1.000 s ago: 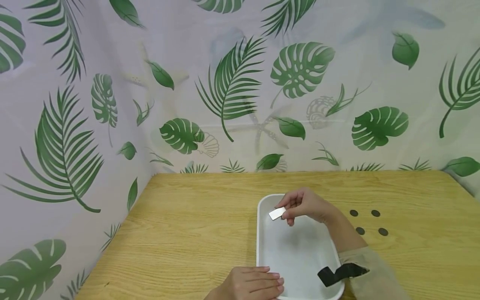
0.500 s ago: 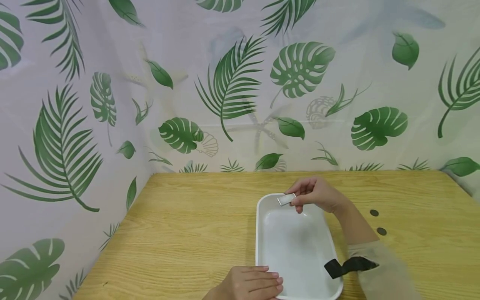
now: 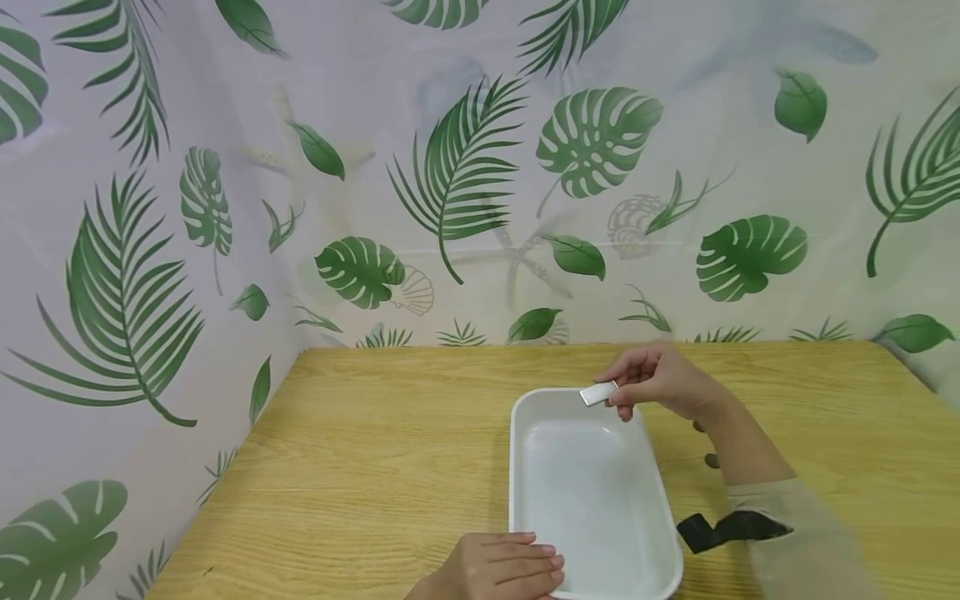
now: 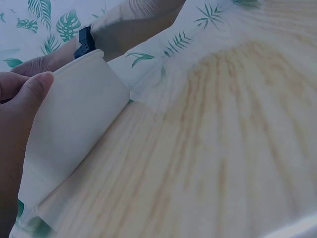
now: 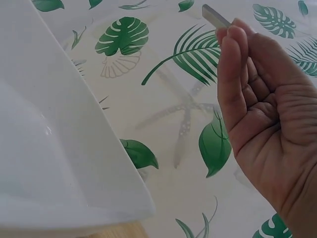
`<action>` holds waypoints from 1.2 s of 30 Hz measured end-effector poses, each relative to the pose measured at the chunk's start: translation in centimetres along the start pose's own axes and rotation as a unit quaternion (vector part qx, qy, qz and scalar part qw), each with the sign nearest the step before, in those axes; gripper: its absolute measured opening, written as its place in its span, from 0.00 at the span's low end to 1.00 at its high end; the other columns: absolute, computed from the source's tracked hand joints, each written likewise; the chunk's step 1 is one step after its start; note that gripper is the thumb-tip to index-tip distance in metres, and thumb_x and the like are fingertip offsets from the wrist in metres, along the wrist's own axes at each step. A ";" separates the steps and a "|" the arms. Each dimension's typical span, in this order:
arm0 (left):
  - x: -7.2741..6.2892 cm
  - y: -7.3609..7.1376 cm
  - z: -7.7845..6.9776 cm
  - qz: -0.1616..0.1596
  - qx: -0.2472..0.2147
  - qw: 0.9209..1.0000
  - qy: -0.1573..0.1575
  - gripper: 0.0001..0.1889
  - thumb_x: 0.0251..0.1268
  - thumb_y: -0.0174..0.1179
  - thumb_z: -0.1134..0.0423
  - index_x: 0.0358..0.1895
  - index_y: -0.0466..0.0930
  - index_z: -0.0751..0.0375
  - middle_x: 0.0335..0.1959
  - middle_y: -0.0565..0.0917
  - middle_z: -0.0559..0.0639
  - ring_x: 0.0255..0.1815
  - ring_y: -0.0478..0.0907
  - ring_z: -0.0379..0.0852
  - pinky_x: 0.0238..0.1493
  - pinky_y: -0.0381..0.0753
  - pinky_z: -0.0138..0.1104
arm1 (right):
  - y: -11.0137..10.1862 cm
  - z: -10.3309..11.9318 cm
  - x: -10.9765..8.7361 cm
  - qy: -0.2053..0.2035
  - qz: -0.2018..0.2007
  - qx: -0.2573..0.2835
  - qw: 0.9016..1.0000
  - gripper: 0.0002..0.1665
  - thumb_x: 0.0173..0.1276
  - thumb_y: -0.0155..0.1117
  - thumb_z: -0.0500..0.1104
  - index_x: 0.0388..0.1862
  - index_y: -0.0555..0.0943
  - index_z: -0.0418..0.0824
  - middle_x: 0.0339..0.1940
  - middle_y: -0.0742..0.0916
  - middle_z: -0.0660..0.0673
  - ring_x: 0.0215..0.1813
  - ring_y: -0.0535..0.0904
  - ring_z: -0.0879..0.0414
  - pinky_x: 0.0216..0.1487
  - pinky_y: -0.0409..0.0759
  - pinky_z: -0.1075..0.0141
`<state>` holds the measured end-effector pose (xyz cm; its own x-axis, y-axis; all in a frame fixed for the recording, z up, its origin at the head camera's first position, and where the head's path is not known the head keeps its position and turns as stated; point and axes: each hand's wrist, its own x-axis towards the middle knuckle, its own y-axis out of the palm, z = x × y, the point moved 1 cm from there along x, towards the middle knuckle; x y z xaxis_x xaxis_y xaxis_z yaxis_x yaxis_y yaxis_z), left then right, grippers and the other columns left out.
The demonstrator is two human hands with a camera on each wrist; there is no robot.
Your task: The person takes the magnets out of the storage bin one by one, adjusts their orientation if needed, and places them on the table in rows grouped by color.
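Observation:
A small, flat rectangular piece [image 3: 598,393], shiny silver-white, is pinched between the thumb and fingers of my right hand [image 3: 662,385]. It is over the far right corner of a white rectangular tray [image 3: 581,500]. Seen from the right wrist, the piece [image 5: 215,16] looks like a thin slab sticking out past the fingertips. My left hand [image 3: 498,568] holds the tray's near left rim, fingers reaching over into it. In the left wrist view the thumb [image 4: 37,89] lies against the outer wall near the rim. Nothing lies on the visible tray floor.
Dark round discs [image 3: 712,460] lie on the wooden table [image 3: 360,467] right of the tray, partly hidden by the right forearm. A black strap [image 3: 742,528] hangs from the right sleeve. A leaf-printed curtain [image 3: 465,208] stands behind and to the left.
My right hand has moved right and back with the pinched piece, from over the tray's far part to its far right corner. Its forearm now covers different discs. The left hand has stayed put.

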<state>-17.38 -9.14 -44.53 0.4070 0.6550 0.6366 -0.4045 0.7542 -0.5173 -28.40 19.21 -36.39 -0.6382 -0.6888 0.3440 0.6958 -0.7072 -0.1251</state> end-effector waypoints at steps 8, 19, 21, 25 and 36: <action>-0.7 0.5 -0.4 -0.003 -0.003 1.000 -0.007 0.11 0.65 0.58 0.57 0.40 0.87 0.58 0.37 0.88 0.46 0.43 0.84 0.40 0.51 0.81 0.32 | -1.0 0.0 -1.8 0.017 0.002 -0.011 1.000 0.20 0.61 0.57 0.22 0.42 0.85 0.42 0.31 0.89 0.47 0.26 0.84 0.60 0.31 0.85 0.63; 1.1 -0.7 0.4 -0.005 -0.003 1.000 -0.001 0.10 0.67 0.56 0.58 0.37 0.87 0.57 0.35 0.88 0.45 0.41 0.84 0.39 0.49 0.81 0.30 | -2.8 -0.7 -5.2 0.062 -0.025 -0.057 0.996 0.17 0.61 0.58 0.24 0.41 0.84 0.41 0.29 0.88 0.47 0.26 0.84 0.59 0.29 0.85 0.61; 1.0 -0.7 0.4 -0.007 -0.003 1.000 -0.003 0.11 0.67 0.56 0.58 0.37 0.87 0.57 0.35 0.88 0.45 0.41 0.85 0.39 0.49 0.81 0.30 | -3.1 -0.8 -5.8 0.080 -0.033 -0.067 0.994 0.16 0.62 0.59 0.25 0.41 0.84 0.41 0.29 0.88 0.47 0.26 0.84 0.58 0.30 0.85 0.61; 0.8 -0.5 0.5 -0.008 -0.002 1.000 -0.003 0.11 0.67 0.57 0.58 0.38 0.87 0.57 0.35 0.88 0.45 0.41 0.85 0.39 0.49 0.81 0.30 | -3.7 -1.0 -6.9 0.103 -0.035 -0.076 0.991 0.14 0.63 0.58 0.26 0.41 0.84 0.40 0.28 0.88 0.48 0.26 0.84 0.58 0.31 0.85 0.60; 1.2 -0.8 0.8 -0.009 -0.010 1.000 -0.001 0.11 0.68 0.54 0.62 0.38 0.87 0.57 0.35 0.88 0.46 0.42 0.85 0.39 0.49 0.81 0.30 | -4.6 -1.2 -9.9 0.157 -0.037 -0.077 0.984 0.09 0.64 0.60 0.29 0.40 0.83 0.36 0.27 0.88 0.45 0.27 0.84 0.59 0.30 0.85 0.57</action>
<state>-17.24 -8.97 -42.94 0.4118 0.6408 0.6479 -0.3801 0.7670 -0.5170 -25.66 29.05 -40.34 -0.7731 -0.6319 0.0554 0.6000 -0.7569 -0.2591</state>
